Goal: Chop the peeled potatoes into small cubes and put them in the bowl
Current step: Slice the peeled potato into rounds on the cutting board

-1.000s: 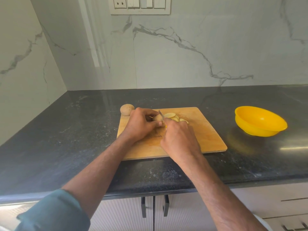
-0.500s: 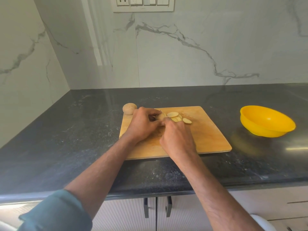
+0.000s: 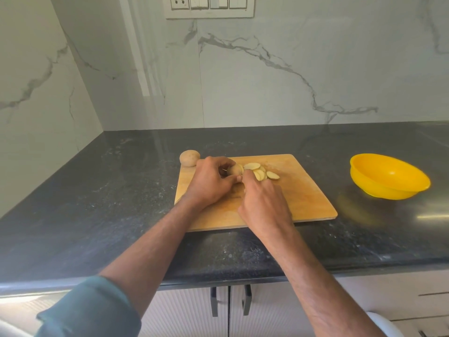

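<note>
At frame centre, the left hand (image 3: 211, 184) gripped a half-sliced potato (image 3: 235, 170) on the wooden cutting board (image 3: 303, 190) while the right hand (image 3: 263, 203) curled around an unseen handle; slices (image 3: 261, 171) lay uncubed, a whole potato (image 3: 189, 158) waited upper left, the yellow bowl (image 3: 388, 176) at right apparently empty.

A home kitchen: a dark stone counter (image 3: 97, 203) fills mid-frame beneath marble-look wall tiles (image 3: 267, 81), a switch plate (image 3: 210, 6) at top centre, handled cabinet doors (image 3: 194, 312) along the bottom edge, a chopping board (image 3: 303, 195) at centre.
</note>
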Motion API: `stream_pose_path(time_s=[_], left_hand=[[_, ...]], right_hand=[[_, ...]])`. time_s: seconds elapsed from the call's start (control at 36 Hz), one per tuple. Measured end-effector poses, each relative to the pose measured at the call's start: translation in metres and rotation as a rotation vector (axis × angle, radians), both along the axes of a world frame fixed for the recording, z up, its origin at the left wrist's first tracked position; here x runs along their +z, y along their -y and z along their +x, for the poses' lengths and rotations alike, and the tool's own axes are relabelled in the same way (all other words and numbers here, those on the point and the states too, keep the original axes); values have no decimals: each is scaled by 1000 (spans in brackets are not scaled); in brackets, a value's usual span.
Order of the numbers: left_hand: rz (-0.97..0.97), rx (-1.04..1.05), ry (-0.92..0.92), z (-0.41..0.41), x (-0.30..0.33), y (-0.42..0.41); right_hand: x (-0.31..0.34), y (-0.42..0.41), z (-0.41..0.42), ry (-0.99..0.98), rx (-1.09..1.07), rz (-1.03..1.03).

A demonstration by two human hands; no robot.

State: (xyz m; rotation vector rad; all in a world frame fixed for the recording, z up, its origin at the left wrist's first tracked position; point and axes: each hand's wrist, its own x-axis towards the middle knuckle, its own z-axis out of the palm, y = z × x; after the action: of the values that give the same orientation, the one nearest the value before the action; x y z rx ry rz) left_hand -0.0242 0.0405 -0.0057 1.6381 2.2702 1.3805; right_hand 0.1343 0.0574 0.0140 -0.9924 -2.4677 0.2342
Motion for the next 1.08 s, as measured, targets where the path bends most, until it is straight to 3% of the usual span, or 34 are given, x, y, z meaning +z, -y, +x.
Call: stream_pose_path(time_s=[0.39, 0.75, 1.08], left_hand=[[-32, 2, 22, -3, 0, -2], [-54, -41, 44, -6, 0, -2], [-42, -85, 129, -9, -6, -4]], right_hand=[[-3, 0, 26, 17, 42, -38], [-2, -18, 32, -132, 25, -163], [-5, -16, 32, -131, 19, -136]])
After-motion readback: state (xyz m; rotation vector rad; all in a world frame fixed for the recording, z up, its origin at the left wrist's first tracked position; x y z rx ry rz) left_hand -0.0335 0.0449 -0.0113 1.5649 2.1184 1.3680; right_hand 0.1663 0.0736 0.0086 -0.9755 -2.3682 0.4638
